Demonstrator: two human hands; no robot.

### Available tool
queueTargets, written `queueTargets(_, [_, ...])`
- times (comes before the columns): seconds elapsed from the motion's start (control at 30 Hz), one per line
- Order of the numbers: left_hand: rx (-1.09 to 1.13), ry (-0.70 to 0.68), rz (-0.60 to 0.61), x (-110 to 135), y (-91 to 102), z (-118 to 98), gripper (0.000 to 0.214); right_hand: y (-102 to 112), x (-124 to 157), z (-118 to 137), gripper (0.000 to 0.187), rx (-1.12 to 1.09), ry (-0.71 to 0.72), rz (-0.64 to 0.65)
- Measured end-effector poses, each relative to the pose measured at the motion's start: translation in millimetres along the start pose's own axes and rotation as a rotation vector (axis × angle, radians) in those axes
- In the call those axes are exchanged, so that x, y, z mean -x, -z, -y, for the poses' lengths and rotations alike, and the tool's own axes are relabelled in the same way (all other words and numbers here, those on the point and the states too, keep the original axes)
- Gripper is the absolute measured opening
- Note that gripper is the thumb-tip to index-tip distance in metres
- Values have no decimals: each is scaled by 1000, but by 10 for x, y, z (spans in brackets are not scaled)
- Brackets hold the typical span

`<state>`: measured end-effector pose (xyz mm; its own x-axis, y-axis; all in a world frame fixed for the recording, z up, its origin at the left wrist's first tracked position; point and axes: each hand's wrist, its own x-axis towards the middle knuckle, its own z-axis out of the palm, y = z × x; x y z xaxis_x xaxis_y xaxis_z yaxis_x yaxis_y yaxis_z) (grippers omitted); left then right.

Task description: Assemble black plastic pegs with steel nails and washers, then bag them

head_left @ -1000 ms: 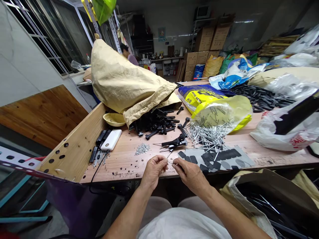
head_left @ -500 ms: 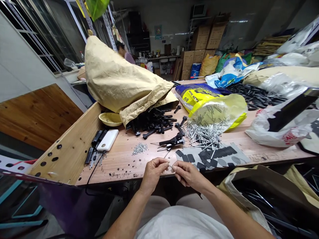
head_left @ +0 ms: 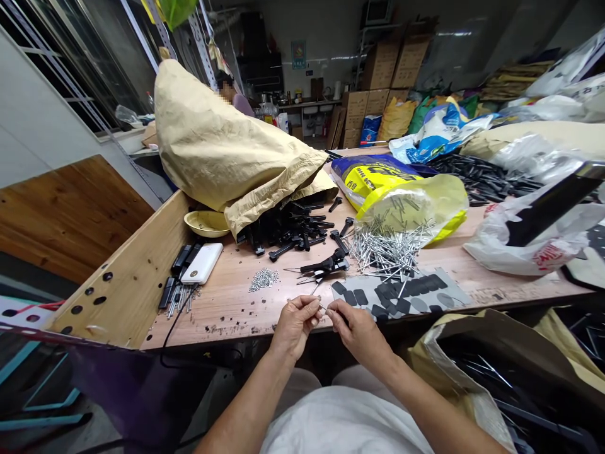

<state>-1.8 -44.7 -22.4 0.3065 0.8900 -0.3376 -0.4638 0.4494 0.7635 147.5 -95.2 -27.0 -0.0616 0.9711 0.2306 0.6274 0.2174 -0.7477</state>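
Just over the front edge of the table, my left hand (head_left: 295,325) and my right hand (head_left: 355,325) meet almost fingertip to fingertip. Both are closed in a pinch on a thin metal rod (head_left: 323,307), of which only a short bit shows between them. Beyond the fingers lie black plastic parts with thin rods sticking out (head_left: 326,267). Silvery metal rods (head_left: 390,249) form a loose heap at the mouth of a yellow bag (head_left: 416,202). Small shiny nuts (head_left: 263,279) sit in a pile to the left. Black pads (head_left: 399,293) cover much of a grey sheet (head_left: 451,290).
A large brown paper sack (head_left: 227,145) spills black plastic parts (head_left: 288,230). At the left are a white power bank (head_left: 202,265) with a cable, a yellow bowl (head_left: 207,222) and a wooden side board (head_left: 127,271). An open sack (head_left: 432,340) stands at my right. A person (head_left: 242,104) is behind.
The view has shifted slightly. Both hands keep their pinch on the rod, and the lower fingers of my right hand are curled in more than before.
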Motion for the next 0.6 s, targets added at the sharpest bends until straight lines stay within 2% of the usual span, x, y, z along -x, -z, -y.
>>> queueTargets(0.13, [-12, -26, -24, 2, 5, -10, 28, -23, 16, -23, 24, 206, 56, -48])
queueTargets(0.27, [-95, -81, -23, 6, 3, -28, 24, -1, 7, -18, 24, 302, 60, -48])
queueTargets(0.43, [-176, -171, -50, 19, -40, -59, 24, 52, -44, -20, 22, 288, 68, -24])
queueTargets(0.6, [-222, -188, -46, 18, -48, -65, 21, 97, -85, -23, 24, 241, 91, -2])
